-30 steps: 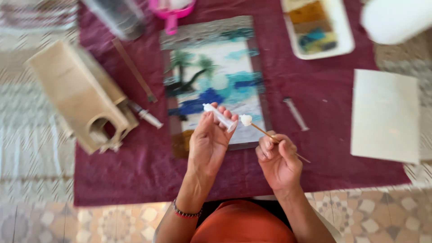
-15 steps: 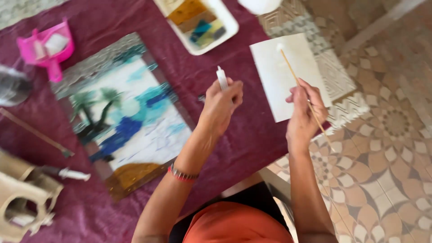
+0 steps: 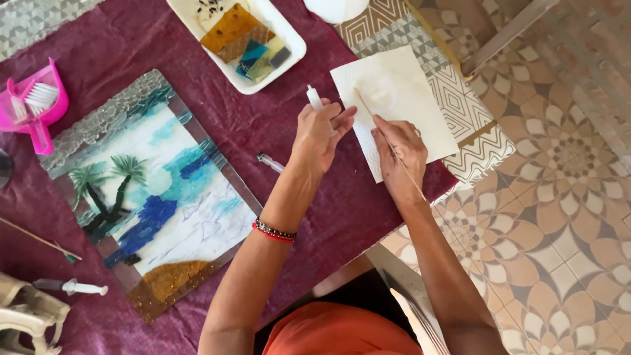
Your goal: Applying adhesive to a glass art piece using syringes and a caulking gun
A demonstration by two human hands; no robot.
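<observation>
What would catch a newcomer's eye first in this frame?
The glass mosaic panel with palm trees and blue water, lying left on the maroon cloth. Then the two hands at centre: the left hand holds a small white tube, the right hand a thin wooden stick over white paper.

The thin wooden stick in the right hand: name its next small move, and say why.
Probably dab the thin wooden stick on the white paper sheet: the right hand holds its tip over the sheet, while the left hand holds a small white tube alongside.
</observation>
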